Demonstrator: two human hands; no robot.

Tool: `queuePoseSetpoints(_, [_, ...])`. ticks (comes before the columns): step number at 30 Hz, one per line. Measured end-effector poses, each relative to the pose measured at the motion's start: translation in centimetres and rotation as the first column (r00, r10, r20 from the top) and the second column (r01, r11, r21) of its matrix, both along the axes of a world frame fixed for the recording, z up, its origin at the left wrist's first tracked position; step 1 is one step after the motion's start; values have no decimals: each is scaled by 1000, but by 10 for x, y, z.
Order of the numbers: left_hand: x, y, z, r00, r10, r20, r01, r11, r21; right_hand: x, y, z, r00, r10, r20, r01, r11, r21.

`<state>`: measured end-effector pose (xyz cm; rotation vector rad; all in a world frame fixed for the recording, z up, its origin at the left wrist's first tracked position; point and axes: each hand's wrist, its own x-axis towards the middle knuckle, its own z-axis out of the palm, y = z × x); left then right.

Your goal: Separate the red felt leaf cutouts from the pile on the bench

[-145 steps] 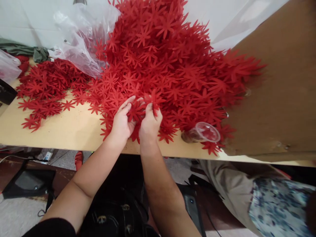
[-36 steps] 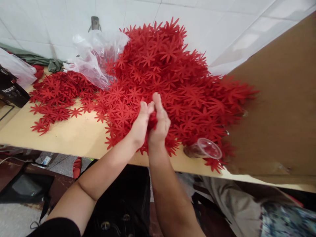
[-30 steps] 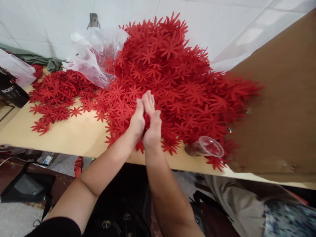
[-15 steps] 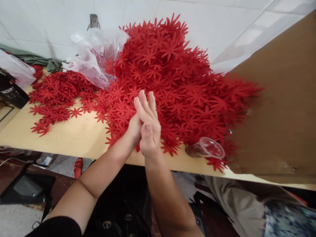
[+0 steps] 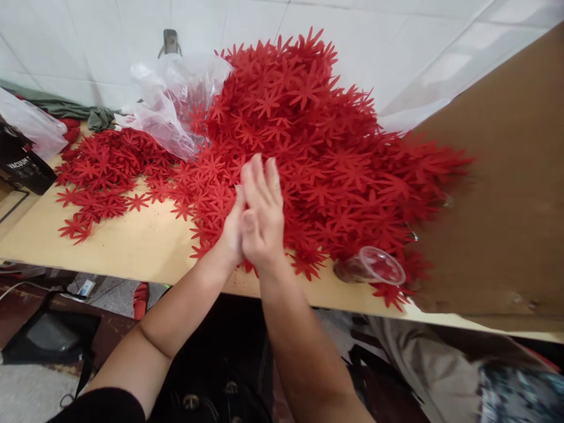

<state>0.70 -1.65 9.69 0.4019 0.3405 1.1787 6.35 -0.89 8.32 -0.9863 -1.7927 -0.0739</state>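
Observation:
My right hand [image 5: 263,214] lies flat against my left hand [image 5: 232,226], palm to palm, above the near part of a red heap. Its fingers are stretched out and point away from me. Most of my left hand's fingers are hidden behind the right; its thumb shows straight along the side. Whether anything small is between the palms cannot be seen. Below and beyond spreads a large pile of red flower-shaped cutouts [image 5: 304,135] with narrow petals. To the right of my hands, a clear plastic cup [image 5: 370,266] lies tipped on its side among the cutouts.
A smaller heap of red cutouts [image 5: 103,161] lies left on the wooden table [image 5: 132,247]. Behind it are a clear plastic bag [image 5: 176,100] and a black package [image 5: 26,161]. A brown board [image 5: 497,194] stands at right. A person's trousered leg [image 5: 409,358] shows lower right.
My palms have slid against each other: the left hand has drawn back toward me and the right now covers more of it. The view has shifted slightly.

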Motion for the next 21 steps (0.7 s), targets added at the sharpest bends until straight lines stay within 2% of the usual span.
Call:
queuePoseSetpoints(3, [-1, -5, 6, 993, -115, -27, 117, 990, 77, 20, 22, 1, 997, -66, -49, 62, 995, -73])
queuePoseSetpoints(5, [-5, -4, 10, 989, -135, -54, 140, 986, 95, 24, 27, -6, 995, -63, -74, 57, 994, -88])
queuePoseSetpoints(9, [-14, 10, 7, 999, -28, -44, 32, 996, 85, 3, 3, -24, 998, 12, -67, -15, 999, -50])
queuePoseSetpoints(12, [-8, 13, -4, 994, 69, -89, -63, 996, 65, -10, -9, -19, 996, 68, -65, -70, 997, -42])
queuePoseSetpoints(15, [2, 4, -12, 977, 116, -178, -111, 993, 38, -4, 5, -2, 995, 61, -77, -67, 995, -75])
queuePoseSetpoints(17, [3, -2, -12, 971, 118, -206, -119, 993, 5, 4, 21, 4, 994, 46, -100, -58, 992, -115])
queuePoseSetpoints(19, [-3, -4, -8, 979, 117, -167, -118, 993, 5, 6, 30, 1, 991, 50, -128, -69, 988, -142])
queuePoseSetpoints(21, [-12, 0, -3, 986, 117, -123, -113, 993, 38, 1, 27, -11, 986, 61, -156, -85, 985, -152])
